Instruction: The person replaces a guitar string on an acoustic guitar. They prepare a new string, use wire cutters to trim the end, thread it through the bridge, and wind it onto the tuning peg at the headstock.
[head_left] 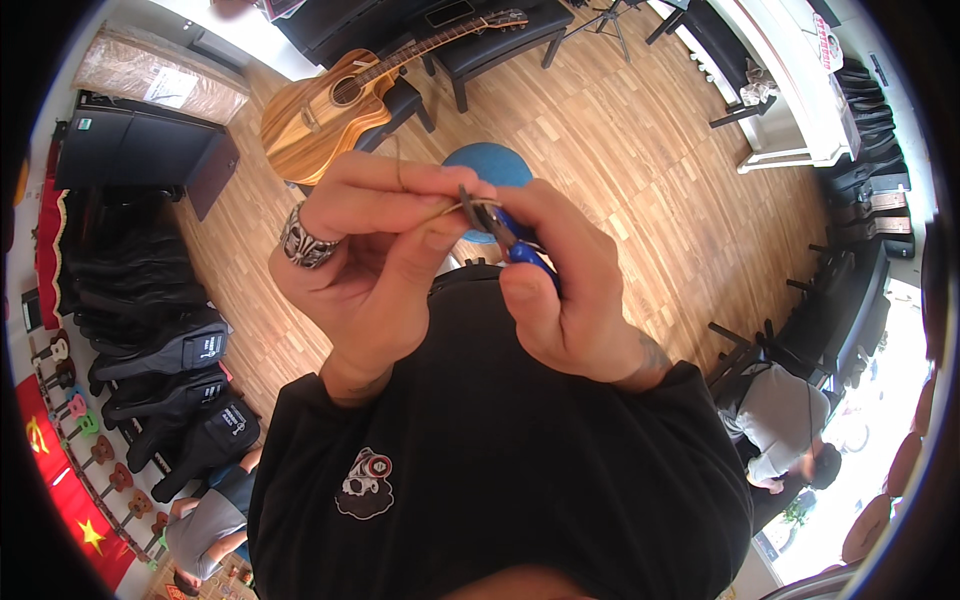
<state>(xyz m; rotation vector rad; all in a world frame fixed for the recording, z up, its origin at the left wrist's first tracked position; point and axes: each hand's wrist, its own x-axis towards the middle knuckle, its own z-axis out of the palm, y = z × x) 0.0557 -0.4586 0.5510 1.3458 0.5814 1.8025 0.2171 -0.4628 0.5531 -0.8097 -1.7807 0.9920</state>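
Note:
Close in front of my chest, my left hand [365,250] pinches a thin bronze-coloured wire [398,165] between thumb and fingers. A large silver ring [303,240] is on one of its fingers. My right hand [580,285] is wrapped round small pliers with blue handles [530,257]. Their dark metal jaws meet the wire right at the left fingertips. Whether the jaws are fully closed on it I cannot tell. Beyond my hands an acoustic guitar [330,118] leans, its neck across a black bench.
Below my hands a blue round stool [487,160] stands on the wood floor [640,150]. Black padded cases [150,300] line the left side. A white piano-like cabinet [800,90] stands at the far right. Two other people, one in grey [785,410], are near the lower corners.

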